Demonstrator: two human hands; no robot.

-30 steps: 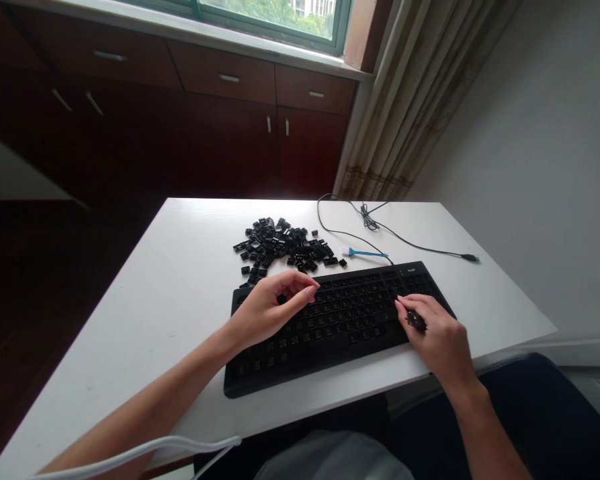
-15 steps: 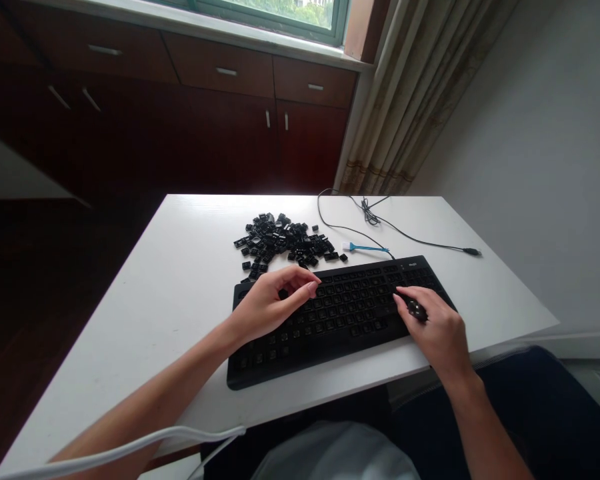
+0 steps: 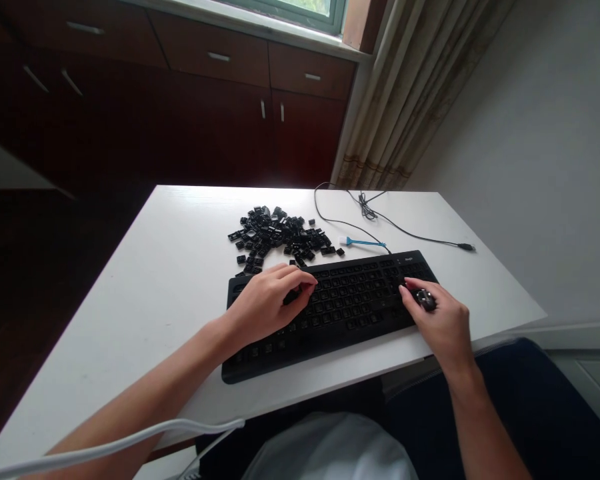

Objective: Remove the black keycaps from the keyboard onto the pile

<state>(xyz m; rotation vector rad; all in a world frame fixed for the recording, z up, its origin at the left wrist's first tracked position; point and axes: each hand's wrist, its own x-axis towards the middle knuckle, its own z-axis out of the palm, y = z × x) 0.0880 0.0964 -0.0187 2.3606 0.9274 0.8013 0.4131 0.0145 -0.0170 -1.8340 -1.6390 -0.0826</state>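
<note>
A black keyboard, bare sockets showing over most of it, lies tilted across the front of the table. Above its left half, my left hand is closed in a pinch, thumb and fingertips together; whatever lies between them is hidden. At the keyboard's right part, my right hand is closed, its thumb and index fingertips close to the sockets. Glossy black pieces that look like keycaps show in its curled fingers. Behind the keyboard, a heap of loose black keycaps is spread near my left hand.
A small blue brush with white bristles lies behind the keyboard. The keyboard's black cable winds over the back right of the white table. A white cord crosses low at left. A dark blue seat stands at right.
The view has shifted slightly, so the table sits a little higher and further left. My right hand has moved slightly right along the keyboard; my left hand keeps its pinch.
</note>
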